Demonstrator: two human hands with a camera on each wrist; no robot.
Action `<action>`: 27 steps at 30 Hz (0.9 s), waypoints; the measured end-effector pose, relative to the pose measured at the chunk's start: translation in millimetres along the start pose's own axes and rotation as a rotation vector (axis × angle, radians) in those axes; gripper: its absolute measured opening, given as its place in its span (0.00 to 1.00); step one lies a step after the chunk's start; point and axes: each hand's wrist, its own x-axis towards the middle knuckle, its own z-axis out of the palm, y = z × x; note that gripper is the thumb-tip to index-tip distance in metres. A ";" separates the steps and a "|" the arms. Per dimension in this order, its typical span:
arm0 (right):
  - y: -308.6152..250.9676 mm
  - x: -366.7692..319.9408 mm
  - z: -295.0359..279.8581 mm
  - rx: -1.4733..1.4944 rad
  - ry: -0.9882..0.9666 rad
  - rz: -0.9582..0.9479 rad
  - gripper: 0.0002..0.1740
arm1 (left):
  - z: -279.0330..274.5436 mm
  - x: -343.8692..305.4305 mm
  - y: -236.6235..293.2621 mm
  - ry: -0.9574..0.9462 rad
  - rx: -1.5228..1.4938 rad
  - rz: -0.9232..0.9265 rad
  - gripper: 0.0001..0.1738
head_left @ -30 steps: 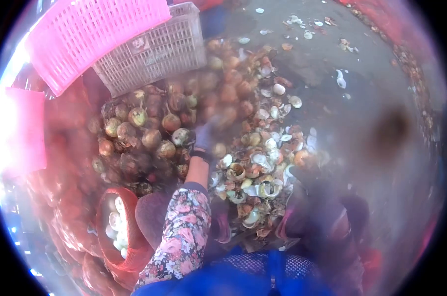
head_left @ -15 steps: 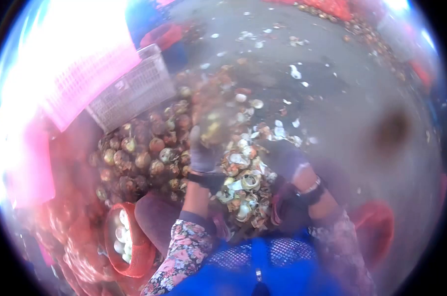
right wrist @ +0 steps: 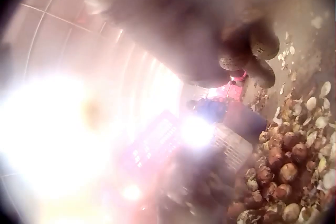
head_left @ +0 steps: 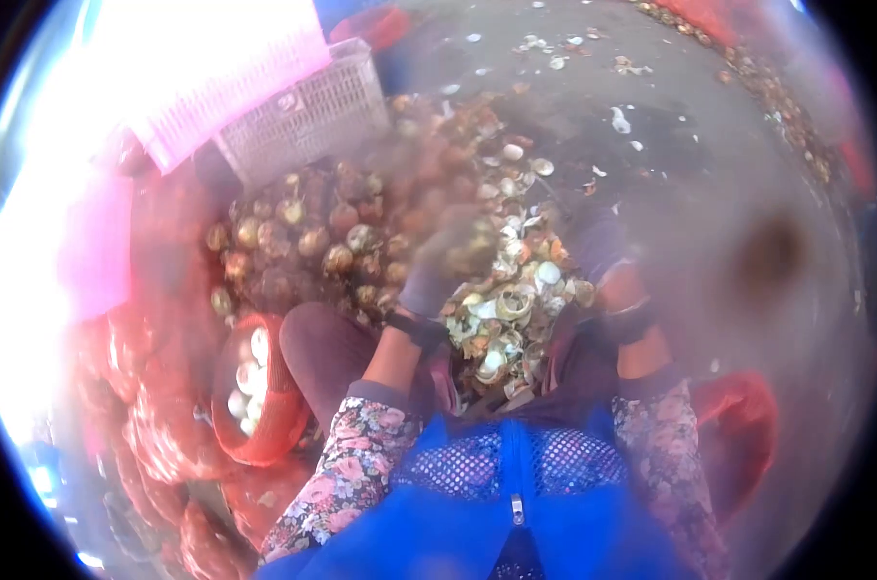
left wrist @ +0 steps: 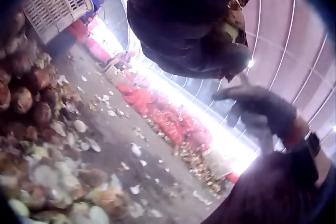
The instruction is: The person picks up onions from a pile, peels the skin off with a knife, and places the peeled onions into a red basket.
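My gloved left hand point(head_left: 434, 275) grips an onion point(head_left: 472, 244) above the heap of peelings. In the left wrist view, a strip of that onion's green and brown skin point(left wrist: 234, 27) shows past the dark glove. To its right, my gloved right hand point(head_left: 598, 242) is raised over the edge of the peelings point(head_left: 511, 314), apart from the onion. In the right wrist view its fingertips point(right wrist: 262, 45) are bent, and I cannot tell whether they hold anything. Unpeeled onions point(head_left: 313, 242) lie piled to the left of the hands.
A red container point(head_left: 289, 416) of peeled white onions point(head_left: 250, 377) stands by the left knee. Behind the pile are a pale slatted crate point(head_left: 308, 121) and a pink crate point(head_left: 235, 72). Red sacks point(head_left: 173, 425) line the left; another red container point(head_left: 748, 425) is at right.
My left hand has come back from the onion pile with an onion in it. The right hand has come into view and now is raised near the left. The head view has shifted.
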 end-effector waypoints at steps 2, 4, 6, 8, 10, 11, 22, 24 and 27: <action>-4.1 -1.5 -4.3 0.097 0.056 0.029 0.15 | -0.3 -13.1 -11.8 0.090 -0.045 -0.145 0.14; -9.2 1.2 -1.2 0.174 0.196 0.011 0.17 | -43.8 4.7 -67.6 -0.013 0.653 -0.067 0.16; -13.2 7.0 -11.0 0.118 -0.056 0.065 0.19 | -35.1 -9.6 -75.0 0.149 0.685 -0.252 0.21; -20.9 10.5 -19.2 0.144 -0.138 0.116 0.20 | -40.9 -18.0 -104.7 0.121 0.858 -0.245 0.32; -29.2 6.1 -20.5 0.267 -0.060 0.163 0.20 | -49.5 -30.0 -150.6 0.118 1.224 -0.190 0.37; -26.7 8.8 -10.2 0.288 -0.033 0.162 0.21 | -59.5 -34.8 -171.9 -0.015 1.347 -0.273 0.38; -49.2 14.9 -15.2 0.454 -0.179 0.157 0.21 | -123.6 28.1 -158.3 0.139 1.411 -0.241 0.19; -39.4 11.6 2.9 0.408 -0.018 0.019 0.20 | -165.5 32.7 -149.4 0.655 1.192 -0.173 0.22; -42.5 14.2 -2.4 0.372 -0.096 0.034 0.18 | -200.3 14.8 -126.4 1.557 0.793 -0.347 0.27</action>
